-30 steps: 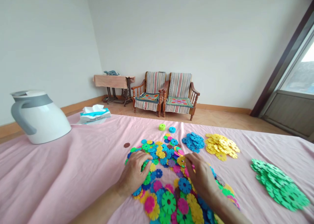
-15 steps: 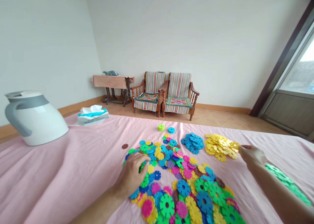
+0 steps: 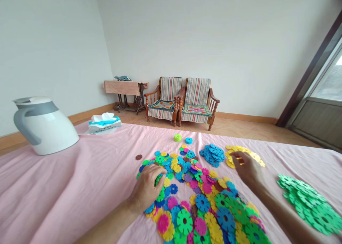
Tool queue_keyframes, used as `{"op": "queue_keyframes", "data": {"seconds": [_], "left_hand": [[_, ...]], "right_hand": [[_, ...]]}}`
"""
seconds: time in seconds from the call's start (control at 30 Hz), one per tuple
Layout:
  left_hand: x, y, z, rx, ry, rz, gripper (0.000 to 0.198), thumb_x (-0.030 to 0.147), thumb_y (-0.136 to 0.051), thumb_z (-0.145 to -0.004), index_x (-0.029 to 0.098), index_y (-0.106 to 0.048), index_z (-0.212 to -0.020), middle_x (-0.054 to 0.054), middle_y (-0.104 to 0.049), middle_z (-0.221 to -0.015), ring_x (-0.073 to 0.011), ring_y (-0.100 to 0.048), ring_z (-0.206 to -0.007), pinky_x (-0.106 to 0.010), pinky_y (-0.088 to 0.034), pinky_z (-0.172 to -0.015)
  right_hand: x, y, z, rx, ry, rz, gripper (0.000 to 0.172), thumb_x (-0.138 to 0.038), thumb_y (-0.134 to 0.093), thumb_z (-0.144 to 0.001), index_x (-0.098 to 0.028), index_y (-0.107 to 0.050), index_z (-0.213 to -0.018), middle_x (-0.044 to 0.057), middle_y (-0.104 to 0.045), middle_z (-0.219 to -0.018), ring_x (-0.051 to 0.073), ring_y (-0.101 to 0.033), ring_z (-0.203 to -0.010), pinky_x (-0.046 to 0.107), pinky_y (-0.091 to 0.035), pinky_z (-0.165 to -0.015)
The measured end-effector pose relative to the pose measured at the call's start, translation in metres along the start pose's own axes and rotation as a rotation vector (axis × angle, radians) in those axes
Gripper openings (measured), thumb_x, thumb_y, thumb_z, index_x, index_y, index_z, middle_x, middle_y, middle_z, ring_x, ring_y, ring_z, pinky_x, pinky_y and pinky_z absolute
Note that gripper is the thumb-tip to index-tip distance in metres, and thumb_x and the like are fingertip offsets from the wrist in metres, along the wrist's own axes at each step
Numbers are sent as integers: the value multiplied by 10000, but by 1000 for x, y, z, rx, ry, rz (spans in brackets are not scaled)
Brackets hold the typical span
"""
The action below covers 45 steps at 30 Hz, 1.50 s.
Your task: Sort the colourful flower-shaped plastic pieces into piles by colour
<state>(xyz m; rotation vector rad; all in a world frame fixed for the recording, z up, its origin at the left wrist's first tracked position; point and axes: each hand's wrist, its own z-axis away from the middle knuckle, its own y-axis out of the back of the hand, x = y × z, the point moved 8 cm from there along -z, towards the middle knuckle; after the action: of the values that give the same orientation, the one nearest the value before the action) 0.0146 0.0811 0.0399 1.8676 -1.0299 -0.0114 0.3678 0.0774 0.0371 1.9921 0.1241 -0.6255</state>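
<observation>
while i watched through the head camera, the left hand [image 3: 148,181] rested over the left edge of the mixed pile of flower-shaped discs [image 3: 202,203], its fingers half curled and the thumb set a little apart from them. green showed in that gap, but i could not tell whether the fingers gripped a piece or merely lay above it. the right hand [image 3: 248,167] was at the near left side of the yellow pile [image 3: 256,154], loosely bent, with yellow visible between thumb and fingers; i could not make out whether it held a disc.

the mixed pile spread across the pink cloth [image 3: 101,176] between my two forearms, blue, green, pink, yellow and purple pieces overlapping. just left of the yellow pile i saw the blue pile [image 3: 212,154], and nearer, beyond the right forearm, the green pile [image 3: 310,203]. behind the mixed pile stood a lime stack [image 3: 177,137] and a small blue stack [image 3: 188,140], side by side but apart. one brown disc [image 3: 139,157] lay alone to the left, well apart from the white jug [image 3: 55,130] and the tissue box [image 3: 104,125].
</observation>
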Motion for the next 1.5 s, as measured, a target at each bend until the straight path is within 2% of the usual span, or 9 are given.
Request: {"op": "queue_keyframes", "data": {"seconds": [0.1, 0.17, 0.3, 0.5, 0.67, 0.9, 1.07, 1.27, 1.5], "left_hand": [[0, 2, 0, 9, 10, -1, 151, 153, -507, -830, 215, -642, -859, -29, -676, -839, -199, -602, -851, -348, -457, -785], [-1, 5, 0, 24, 17, 1, 150, 150, -511, -825, 214, -641, -865, -30, -677, -848, -202, -603, -853, -353, -458, -788], [-1, 8, 0, 43, 17, 8, 157, 144, -500, -832, 207, -639, -868, -36, -674, -858, -201, -600, -858, -356, -453, -801], [-2, 11, 0, 46, 12, 4, 173, 143, -492, -841, 208, -645, -888, -38, -670, -852, -205, -592, -860, -364, -451, -798], [0, 13, 1, 57, 1, 4, 177, 151, -489, -844, 207, -652, -889, -45, -670, -842, -205, -596, -846, -356, -461, -787], [-2, 11, 0, 69, 24, 18, 170, 138, -498, -834, 208, -650, -866, -35, -675, -840, -199, -602, -848, -345, -467, -784], [-1, 9, 0, 59, 15, 35, 169, 151, -507, -831, 213, -656, -878, -37, -672, -846, -195, -603, -854, -339, -475, -786], [10, 0, 1, -55, -74, 86, 227, 130, -520, -817, 216, -653, -980, -42, -676, -916, -199, -585, -918, -355, -466, -840], [31, -6, 5, -194, -217, 119, 205, 168, -534, -833, 224, -659, -985, -51, -682, -938, -199, -588, -923, -373, -438, -872]], "right_hand": [[-81, -31, 28, -136, 274, -85, 318, -376, -400, -859, -203, -649, -952, 56, -653, -929, 171, -620, -799, 277, -465, -736], [-121, -47, 41, -212, 399, -104, 298, -383, -448, -854, -230, -643, -1018, 43, -652, -981, 177, -601, -921, 286, -437, -829], [-157, -76, 35, -297, 443, -73, 462, -451, -535, -807, -196, -572, -1190, 96, -619, -1148, 244, -536, -1087, 358, -387, -911], [-166, -119, -5, -360, 322, 8, 613, -566, -444, -826, -160, -493, -1282, 150, -547, -1270, 307, -458, -1187, 444, -346, -934], [-173, -129, -1, -412, 325, 19, 550, -582, -454, -810, -180, -593, -1158, 148, -533, -1276, 342, -450, -1177, 501, -335, -920], [-186, -102, 43, -483, 453, -105, 382, -335, -597, -746, -192, -643, -1097, 115, -610, -1170, 272, -526, -1116, 417, -371, -935], [-186, -77, 59, -523, 543, -262, 322, -228, -474, -822, -249, -649, -1091, 24, -678, -1089, 163, -636, -934, 305, -456, -854], [-152, -68, 54, -419, 485, -265, 370, -141, -352, -833, -157, -682, -1000, 95, -701, -941, 207, -638, -908, 334, -465, -813], [-152, -46, 94, -466, 570, -325, 405, -66, -371, -730, -222, -684, -932, 34, -693, -921, 180, -606, -902, 313, -446, -815]]}}
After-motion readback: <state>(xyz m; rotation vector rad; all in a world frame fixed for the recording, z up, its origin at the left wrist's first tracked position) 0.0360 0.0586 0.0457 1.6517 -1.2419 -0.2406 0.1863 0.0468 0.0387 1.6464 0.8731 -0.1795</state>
